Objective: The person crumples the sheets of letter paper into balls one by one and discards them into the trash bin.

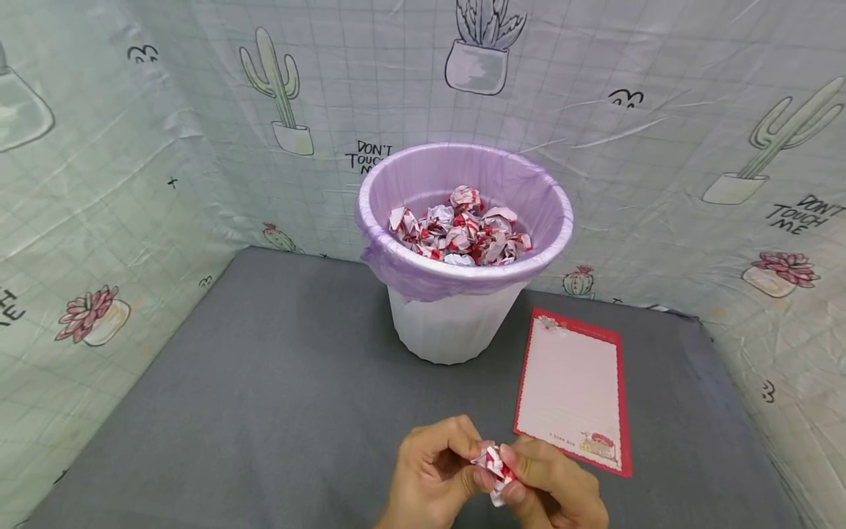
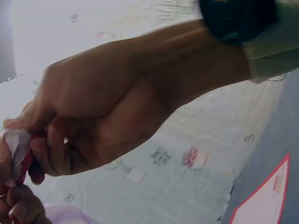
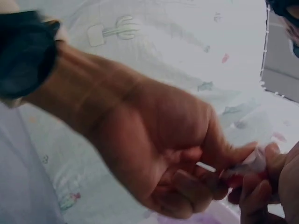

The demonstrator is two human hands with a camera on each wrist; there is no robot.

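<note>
Between both hands, near the front of the table, is a small crumpled ball of red and white paper point(image 1: 494, 464). My left hand point(image 1: 432, 466) pinches it from the left with thumb and fingers. From the right, the thumb and fingers of my right hand point(image 1: 555, 481) grip the same ball. In the left wrist view the crumpled paper point(image 2: 17, 148) shows at the far left, partly covered by fingers. Just right of the hands lies a flat sheet of paper point(image 1: 573, 386) with a red border and small printed pictures.
Behind the hands stands a white bin point(image 1: 439, 323) lined with a purple bag point(image 1: 410, 275). Several crumpled red and white paper balls point(image 1: 463, 235) fill part of it. Cactus-printed cloth point(image 1: 317, 88) walls the grey table point(image 1: 277, 382) at the back and both sides.
</note>
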